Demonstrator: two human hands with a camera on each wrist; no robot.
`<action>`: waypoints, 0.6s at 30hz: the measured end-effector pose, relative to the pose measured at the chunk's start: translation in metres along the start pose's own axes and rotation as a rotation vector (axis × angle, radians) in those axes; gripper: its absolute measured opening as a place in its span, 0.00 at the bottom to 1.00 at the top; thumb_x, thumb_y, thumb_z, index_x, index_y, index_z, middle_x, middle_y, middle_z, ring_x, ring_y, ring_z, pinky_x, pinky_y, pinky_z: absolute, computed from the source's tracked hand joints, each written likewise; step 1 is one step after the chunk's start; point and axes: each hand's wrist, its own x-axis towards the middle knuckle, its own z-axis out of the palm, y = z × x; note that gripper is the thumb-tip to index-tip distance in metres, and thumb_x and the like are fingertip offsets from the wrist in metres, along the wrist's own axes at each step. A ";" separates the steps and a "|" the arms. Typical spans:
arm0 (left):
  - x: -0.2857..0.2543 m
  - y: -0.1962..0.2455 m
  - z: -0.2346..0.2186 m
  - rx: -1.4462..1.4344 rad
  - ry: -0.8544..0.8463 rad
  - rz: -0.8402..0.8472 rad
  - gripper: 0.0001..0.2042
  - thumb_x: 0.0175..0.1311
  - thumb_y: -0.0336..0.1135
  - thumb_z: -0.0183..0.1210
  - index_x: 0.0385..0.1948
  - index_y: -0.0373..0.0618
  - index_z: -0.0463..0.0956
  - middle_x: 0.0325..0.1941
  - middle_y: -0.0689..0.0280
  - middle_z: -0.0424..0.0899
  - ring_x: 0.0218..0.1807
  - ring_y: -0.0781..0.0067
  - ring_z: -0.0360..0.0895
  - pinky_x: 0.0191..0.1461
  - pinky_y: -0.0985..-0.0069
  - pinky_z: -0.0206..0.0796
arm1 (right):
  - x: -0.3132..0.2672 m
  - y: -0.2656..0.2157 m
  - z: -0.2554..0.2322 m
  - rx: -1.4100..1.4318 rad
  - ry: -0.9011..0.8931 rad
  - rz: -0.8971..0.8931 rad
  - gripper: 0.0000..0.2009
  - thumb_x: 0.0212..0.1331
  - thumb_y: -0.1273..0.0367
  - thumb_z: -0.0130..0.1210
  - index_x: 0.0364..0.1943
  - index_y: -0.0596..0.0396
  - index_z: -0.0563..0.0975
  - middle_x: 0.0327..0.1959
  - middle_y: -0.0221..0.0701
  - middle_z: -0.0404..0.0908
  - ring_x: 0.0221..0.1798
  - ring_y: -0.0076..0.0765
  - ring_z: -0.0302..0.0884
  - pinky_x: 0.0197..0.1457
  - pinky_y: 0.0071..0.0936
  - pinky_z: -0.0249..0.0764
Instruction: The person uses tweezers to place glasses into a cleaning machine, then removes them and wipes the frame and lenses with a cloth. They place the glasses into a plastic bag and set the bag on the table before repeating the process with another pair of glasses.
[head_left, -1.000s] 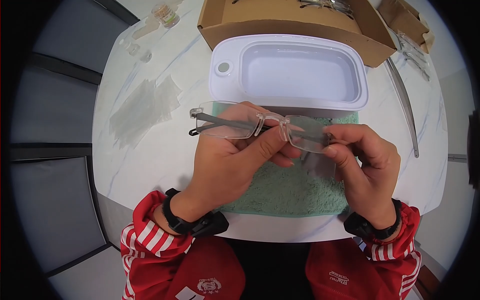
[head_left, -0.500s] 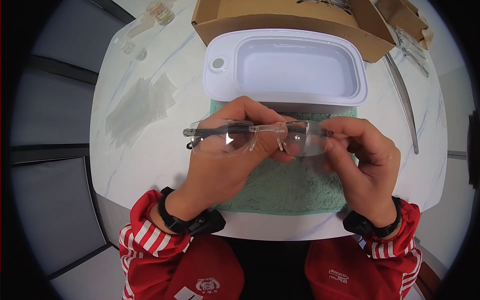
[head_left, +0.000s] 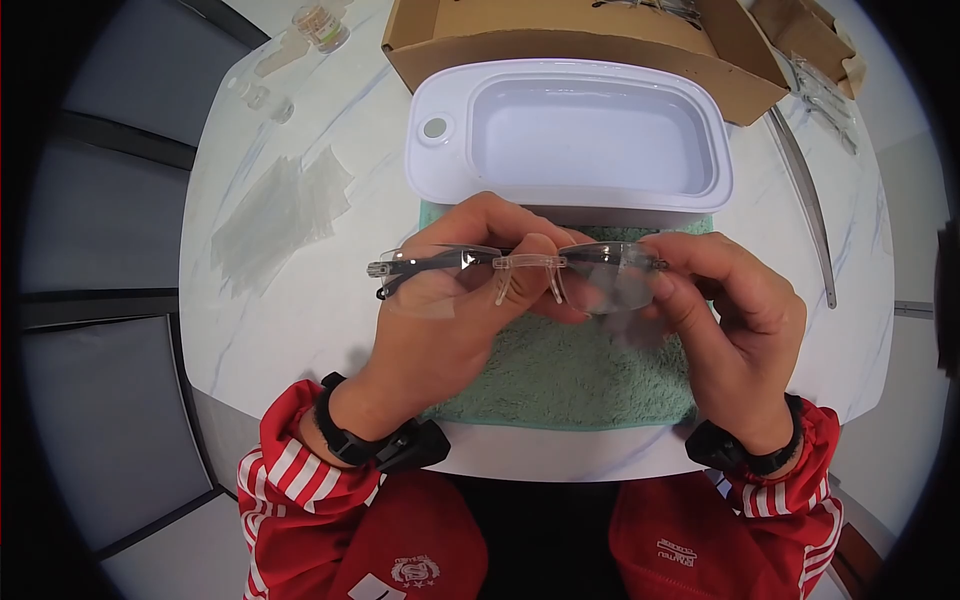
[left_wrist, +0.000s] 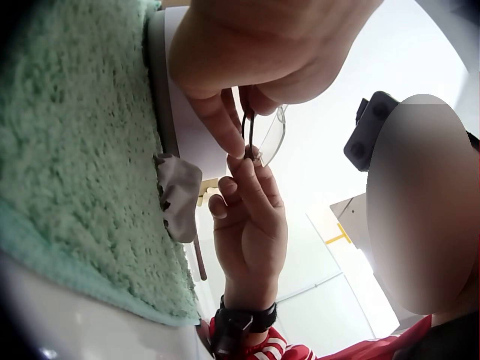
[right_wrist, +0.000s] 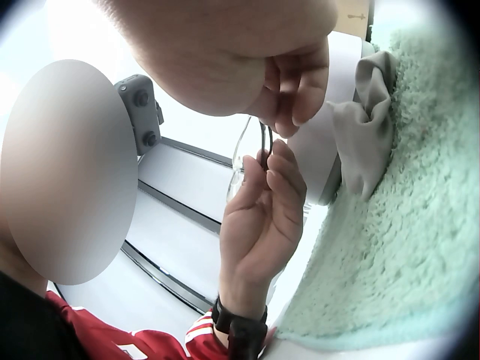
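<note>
A pair of rimless glasses [head_left: 528, 261] with a clear bridge and dark folded temples is held up level over a green towel [head_left: 590, 385]. My left hand [head_left: 435, 325] grips it around the middle from behind, thumb at the bridge and fingers by the temples. At the right end, my right hand [head_left: 745, 335] pinches the hinge corner between thumb and forefinger. From the left wrist view, the dark temples [left_wrist: 250, 131] run between the two hands, with a clear lens [left_wrist: 274, 139] beside them. Below them a grey cloth [right_wrist: 364, 127] lies crumpled on the towel.
Behind the hands stands a white tub [head_left: 425, 170] with a round button. A cardboard box [head_left: 570, 45] holding glasses is beyond it. Clear plastic sleeves [head_left: 280, 220] lie left, near a small bottle [head_left: 265, 100] and a jar [head_left: 322, 27]. A curved metal strip [head_left: 805, 205] lies right.
Over the last second the glasses have turned from a slanted pose to a level one, both hands still holding them. The left thumb has shifted up behind the bridge.
</note>
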 end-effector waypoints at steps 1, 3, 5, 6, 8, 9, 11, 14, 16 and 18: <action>0.000 0.000 0.000 0.001 0.000 0.000 0.17 0.77 0.45 0.51 0.47 0.36 0.71 0.51 0.47 0.83 0.44 0.63 0.86 0.46 0.70 0.83 | 0.001 0.000 -0.001 -0.027 -0.009 -0.037 0.10 0.61 0.82 0.59 0.46 0.63 0.83 0.32 0.33 0.84 0.31 0.24 0.80 0.35 0.19 0.73; 0.000 0.000 -0.001 0.019 -0.014 -0.005 0.18 0.77 0.45 0.53 0.49 0.35 0.71 0.51 0.48 0.82 0.44 0.62 0.86 0.46 0.68 0.82 | 0.001 0.001 -0.001 -0.033 0.000 -0.053 0.10 0.61 0.82 0.59 0.47 0.63 0.83 0.32 0.34 0.84 0.31 0.26 0.80 0.36 0.20 0.73; -0.001 0.001 -0.003 0.006 -0.032 -0.012 0.18 0.77 0.45 0.53 0.50 0.34 0.71 0.50 0.48 0.83 0.44 0.62 0.86 0.46 0.68 0.82 | 0.001 0.001 -0.002 -0.041 0.010 -0.068 0.11 0.61 0.82 0.59 0.47 0.62 0.83 0.32 0.35 0.84 0.32 0.28 0.80 0.36 0.20 0.73; -0.001 0.001 -0.003 -0.007 -0.048 -0.022 0.19 0.76 0.44 0.54 0.51 0.34 0.71 0.49 0.48 0.83 0.44 0.61 0.86 0.46 0.67 0.82 | 0.001 0.001 -0.002 -0.056 0.011 -0.085 0.12 0.62 0.82 0.59 0.48 0.62 0.83 0.33 0.36 0.84 0.32 0.28 0.80 0.37 0.21 0.73; -0.001 0.004 -0.001 -0.017 -0.036 -0.047 0.19 0.76 0.44 0.55 0.52 0.33 0.71 0.48 0.49 0.84 0.45 0.61 0.86 0.46 0.67 0.82 | 0.001 0.001 -0.002 -0.071 0.013 -0.100 0.12 0.62 0.81 0.59 0.49 0.62 0.83 0.33 0.36 0.84 0.33 0.29 0.81 0.37 0.21 0.74; -0.002 0.005 0.001 -0.027 -0.024 -0.072 0.20 0.76 0.44 0.55 0.52 0.32 0.72 0.48 0.50 0.84 0.45 0.61 0.86 0.46 0.68 0.82 | 0.001 0.002 -0.001 -0.049 0.023 -0.083 0.12 0.62 0.81 0.59 0.49 0.62 0.83 0.33 0.36 0.84 0.33 0.30 0.81 0.38 0.22 0.74; -0.002 0.009 0.004 -0.011 -0.002 -0.086 0.20 0.75 0.44 0.56 0.52 0.31 0.73 0.47 0.51 0.85 0.45 0.62 0.86 0.46 0.68 0.81 | 0.000 0.002 -0.001 -0.029 0.035 -0.063 0.12 0.62 0.81 0.59 0.49 0.62 0.83 0.33 0.37 0.84 0.34 0.30 0.81 0.38 0.22 0.74; -0.003 0.008 0.002 0.017 0.005 -0.104 0.19 0.75 0.43 0.57 0.52 0.31 0.75 0.46 0.51 0.85 0.44 0.63 0.86 0.46 0.69 0.81 | 0.001 0.003 -0.004 -0.069 -0.018 -0.082 0.12 0.67 0.79 0.56 0.53 0.65 0.81 0.37 0.32 0.81 0.31 0.19 0.74 0.33 0.16 0.69; -0.002 0.006 0.001 0.026 -0.012 -0.108 0.19 0.75 0.43 0.57 0.51 0.31 0.76 0.46 0.52 0.85 0.43 0.64 0.86 0.46 0.69 0.81 | 0.002 0.003 -0.003 -0.081 -0.011 -0.084 0.13 0.67 0.79 0.56 0.54 0.64 0.81 0.38 0.32 0.81 0.32 0.19 0.74 0.35 0.16 0.69; -0.001 0.005 0.002 -0.127 -0.006 -0.105 0.14 0.74 0.37 0.59 0.48 0.31 0.77 0.43 0.55 0.86 0.43 0.67 0.85 0.47 0.72 0.81 | 0.002 0.003 -0.004 -0.083 -0.020 -0.088 0.13 0.67 0.78 0.56 0.54 0.65 0.81 0.38 0.32 0.81 0.33 0.20 0.74 0.35 0.17 0.70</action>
